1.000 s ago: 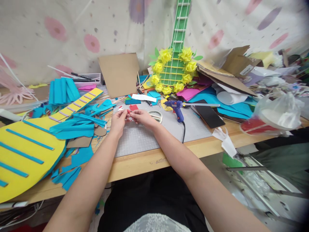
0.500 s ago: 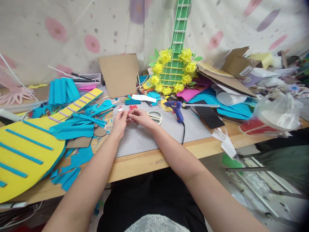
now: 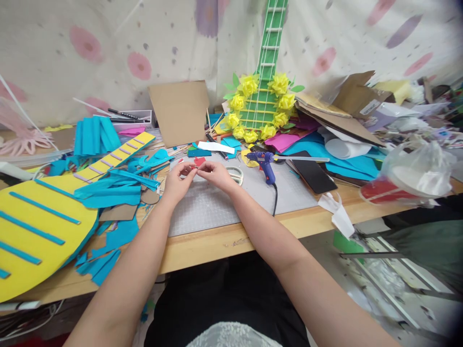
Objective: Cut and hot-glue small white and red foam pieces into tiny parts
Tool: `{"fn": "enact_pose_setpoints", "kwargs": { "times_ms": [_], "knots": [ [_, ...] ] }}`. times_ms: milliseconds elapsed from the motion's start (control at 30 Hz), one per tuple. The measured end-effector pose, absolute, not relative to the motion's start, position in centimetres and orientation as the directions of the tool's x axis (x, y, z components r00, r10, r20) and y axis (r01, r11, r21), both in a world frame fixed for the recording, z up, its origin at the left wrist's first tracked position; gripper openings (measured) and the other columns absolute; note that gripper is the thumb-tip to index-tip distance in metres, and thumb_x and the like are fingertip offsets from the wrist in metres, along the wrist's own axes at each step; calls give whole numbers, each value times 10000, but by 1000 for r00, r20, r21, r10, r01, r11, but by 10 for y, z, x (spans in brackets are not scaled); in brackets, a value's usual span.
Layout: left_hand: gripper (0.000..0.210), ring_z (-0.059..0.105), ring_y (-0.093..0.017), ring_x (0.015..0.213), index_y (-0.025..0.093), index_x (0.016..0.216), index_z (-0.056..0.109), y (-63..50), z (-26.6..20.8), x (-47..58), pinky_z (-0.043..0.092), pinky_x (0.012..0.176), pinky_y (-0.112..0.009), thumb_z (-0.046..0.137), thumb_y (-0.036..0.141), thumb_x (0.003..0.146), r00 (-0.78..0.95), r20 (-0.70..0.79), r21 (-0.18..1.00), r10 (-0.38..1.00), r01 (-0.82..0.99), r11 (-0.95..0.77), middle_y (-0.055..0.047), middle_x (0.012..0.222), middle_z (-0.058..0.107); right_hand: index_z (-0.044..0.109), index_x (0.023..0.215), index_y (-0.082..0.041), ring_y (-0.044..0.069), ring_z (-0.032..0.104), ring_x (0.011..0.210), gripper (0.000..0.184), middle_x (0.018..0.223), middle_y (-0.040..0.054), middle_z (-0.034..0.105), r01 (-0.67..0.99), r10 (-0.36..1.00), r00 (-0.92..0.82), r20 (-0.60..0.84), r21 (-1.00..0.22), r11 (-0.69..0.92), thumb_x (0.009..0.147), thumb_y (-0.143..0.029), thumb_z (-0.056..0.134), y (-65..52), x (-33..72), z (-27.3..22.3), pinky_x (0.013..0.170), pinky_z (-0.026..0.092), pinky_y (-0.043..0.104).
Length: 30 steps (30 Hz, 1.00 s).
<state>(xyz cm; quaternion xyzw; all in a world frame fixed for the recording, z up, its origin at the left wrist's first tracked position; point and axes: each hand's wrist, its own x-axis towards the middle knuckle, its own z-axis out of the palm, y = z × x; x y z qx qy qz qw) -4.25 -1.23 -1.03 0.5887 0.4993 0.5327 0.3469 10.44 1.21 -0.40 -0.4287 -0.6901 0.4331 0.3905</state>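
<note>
Over the grey cutting mat point(image 3: 202, 212), my left hand point(image 3: 178, 183) and my right hand point(image 3: 217, 176) meet at the fingertips. Both are closed in a pinch on a small red piece point(image 3: 196, 167), perhaps paper, mostly hidden by the fingers. White-handled scissors point(image 3: 237, 175) lie just beyond my right hand, partly covered by it. Behind the fingertips is a flat scrap of red paper point(image 3: 201, 160). A white strip point(image 3: 211, 147) rests further back on a dark pen. To the right stands a blue glue gun point(image 3: 266, 166) with a clear glue stick.
A yellow guitar-shaped cutout point(image 3: 47, 212) and blue paper scraps point(image 3: 108, 193) cover the left. A green guitar point(image 3: 265, 82) with yellow flowers leans at the back. On the right are a phone point(image 3: 314, 174), a bagged red-and-white cup point(image 3: 394, 183) and piled cardboard point(image 3: 340, 115).
My left hand has shifted slightly left and its fingers are more arched. The fingertips of both hands still meet around the small red piece. The things on the table stay put.
</note>
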Motion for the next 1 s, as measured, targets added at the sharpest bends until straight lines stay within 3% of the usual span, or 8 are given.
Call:
{"fn": "enact_pose_setpoints", "kwargs": {
  "times_ms": [133,267,400,667,867,1000],
  "knots": [
    [189,586,-164,799,197,836,698,-11,-15,-50,460,554,-217,621,335,733,3,386,841,923,411,-353,-73,905,641,612,716,-155,95,460,607,169,653,-13,566,336,915,-345,208,-883,327,729,-323,604,13,110,-3,593,348,233],
    [186,587,-187,850,190,775,692,-12,-13,-49,441,525,-215,595,346,751,0,429,795,903,474,-378,-72,866,642,633,723,-166,108,477,657,146,720,8,579,415,890,-351,291,-804,426,735,-311,621,13,113,-2,622,361,237],
    [187,579,-186,820,184,722,668,-11,-14,-49,460,605,-249,587,350,753,-42,452,772,891,519,-367,-62,810,625,644,738,-170,116,489,692,126,751,17,570,442,867,-371,331,-759,479,747,-294,624,12,114,0,650,368,245],
    [226,554,-157,693,177,635,624,-7,-19,-51,437,599,-247,624,381,731,-126,420,803,899,513,-303,-32,687,583,647,740,-173,120,470,687,116,738,15,554,486,877,-359,321,-738,469,748,-288,631,13,118,2,645,354,253],
    [232,550,-118,660,202,801,704,-14,-10,-47,451,553,-226,710,375,647,-63,409,824,911,456,-338,-50,898,621,644,711,-161,116,467,661,156,723,16,558,479,882,-365,298,-752,452,765,-305,611,12,120,6,625,341,259],
    [184,570,-155,749,205,746,708,-14,-10,-47,444,525,-218,659,376,702,-24,421,805,907,471,-362,-58,839,620,647,704,-168,111,468,648,150,711,12,563,498,884,-371,284,-743,448,761,-302,613,10,120,8,620,341,254]
  ]
}}
